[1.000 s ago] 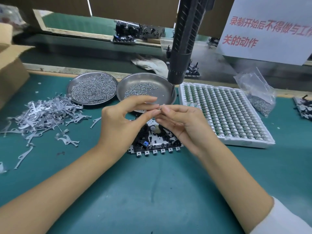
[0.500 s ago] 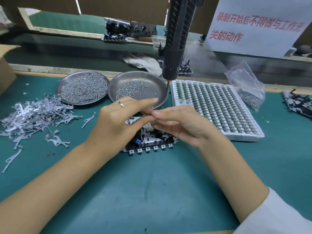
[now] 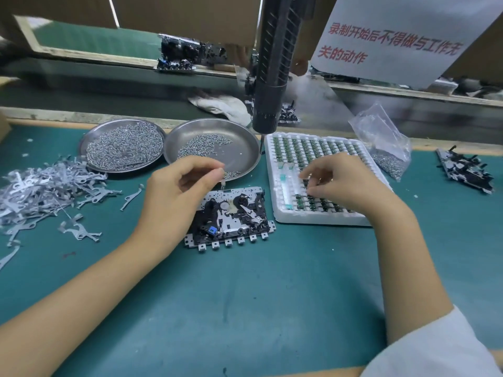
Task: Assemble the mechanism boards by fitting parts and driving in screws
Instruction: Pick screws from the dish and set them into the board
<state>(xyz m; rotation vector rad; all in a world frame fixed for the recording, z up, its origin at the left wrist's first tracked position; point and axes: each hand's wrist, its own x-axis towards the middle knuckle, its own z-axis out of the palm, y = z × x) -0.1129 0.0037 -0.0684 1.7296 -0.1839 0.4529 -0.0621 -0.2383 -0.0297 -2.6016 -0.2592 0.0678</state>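
Note:
A black and metal mechanism board (image 3: 231,216) lies flat on the green mat in the middle. My left hand (image 3: 177,197) hovers over its left end and pinches a small metal part (image 3: 223,182) between thumb and forefinger, just above the board's far edge. My right hand (image 3: 343,183) is over the white foam tray (image 3: 280,213) of small green parts, its curled fingertips touching the parts in the near rows. Whether it holds one is hidden. An electric screwdriver (image 3: 275,77) hangs upright above the table, between the pan and the tray.
Two steel pans hold screws: a full one (image 3: 122,145) and a sparser one (image 3: 242,151). Several flat metal levers (image 3: 40,186) are heaped at left. A plastic bag of screws (image 3: 383,148) and another board (image 3: 465,170) lie at right. A paper sign hangs behind.
My hands were together over the board, passing a small part. My right hand has moved right onto the foam tray, while my left stays over the board with the part.

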